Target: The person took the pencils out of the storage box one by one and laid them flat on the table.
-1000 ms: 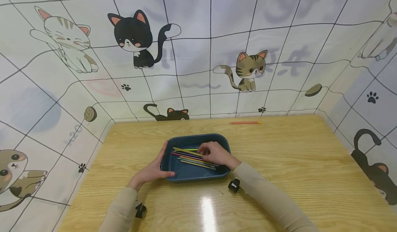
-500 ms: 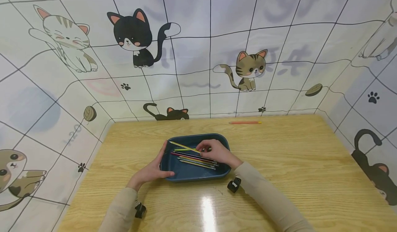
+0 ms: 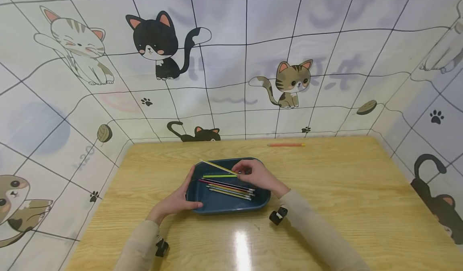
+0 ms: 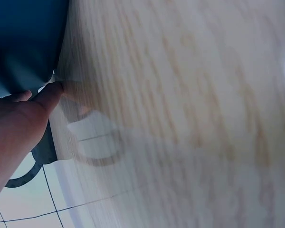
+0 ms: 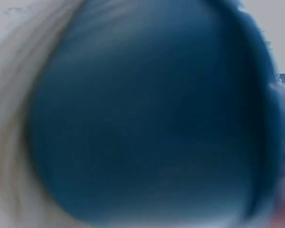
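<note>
A dark blue tray (image 3: 228, 207) sits on the wooden table with several pencils (image 3: 228, 189) lying in it. A lime-green pencil (image 3: 218, 176) lies apart from the bunch. My left hand (image 3: 177, 200) holds the tray's left end, thumb at the near rim and fingers along the outer side; the left wrist view shows fingers (image 4: 47, 97) against the tray's wall. My right hand (image 3: 258, 176) pinches a yellow pencil (image 3: 218, 166) near one end, its other end raised slanting over the far left rim. The right wrist view is blurred and filled mostly by the tray (image 5: 152, 118).
An orange-red pencil (image 3: 286, 144) lies on the table (image 3: 325, 174) behind and right of the tray, near the back edge. A cloth wall with cat drawings (image 3: 246, 62) stands behind and on both sides.
The right hand has lifted the yellow pencil from above the others, and its far end now extends past the tray's back rim. The left hand stays on the tray.
</note>
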A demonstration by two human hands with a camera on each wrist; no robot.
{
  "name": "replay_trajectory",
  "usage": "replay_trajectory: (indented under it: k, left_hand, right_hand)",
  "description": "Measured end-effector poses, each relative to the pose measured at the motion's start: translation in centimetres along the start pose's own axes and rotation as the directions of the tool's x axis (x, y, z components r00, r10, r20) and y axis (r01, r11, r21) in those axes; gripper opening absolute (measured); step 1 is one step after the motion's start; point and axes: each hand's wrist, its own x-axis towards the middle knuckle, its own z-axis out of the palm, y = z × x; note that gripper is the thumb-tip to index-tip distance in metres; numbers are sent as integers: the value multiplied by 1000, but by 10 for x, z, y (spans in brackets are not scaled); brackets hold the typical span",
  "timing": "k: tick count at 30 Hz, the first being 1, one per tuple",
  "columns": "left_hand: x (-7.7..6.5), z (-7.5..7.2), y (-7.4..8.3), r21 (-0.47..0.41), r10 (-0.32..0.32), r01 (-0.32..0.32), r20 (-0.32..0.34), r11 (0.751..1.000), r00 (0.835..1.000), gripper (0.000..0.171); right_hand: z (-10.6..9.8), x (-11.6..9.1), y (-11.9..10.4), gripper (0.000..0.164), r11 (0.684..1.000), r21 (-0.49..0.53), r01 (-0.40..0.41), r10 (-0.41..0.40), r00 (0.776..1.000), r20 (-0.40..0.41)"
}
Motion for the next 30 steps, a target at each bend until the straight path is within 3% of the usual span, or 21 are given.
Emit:
replay_trajectory:
  k: [11,23,30]
  left_hand:
    - [0,-3,0,11,-8,8,9,1000,1000,120]
    - [-1,-2,4,43,-52,52,8,998,999,121]
    - [-1,-1,5,50,-3,2,8,999,1000,121]
  right_hand:
    - [-43,-13,-5,19,999,-29,-33,32,998,-47]
    - [-80,-36,16,19,993,-96,-68,62,996,-62]
    - [-100,-47,26,17,990,-88,-114,106,990,-92]
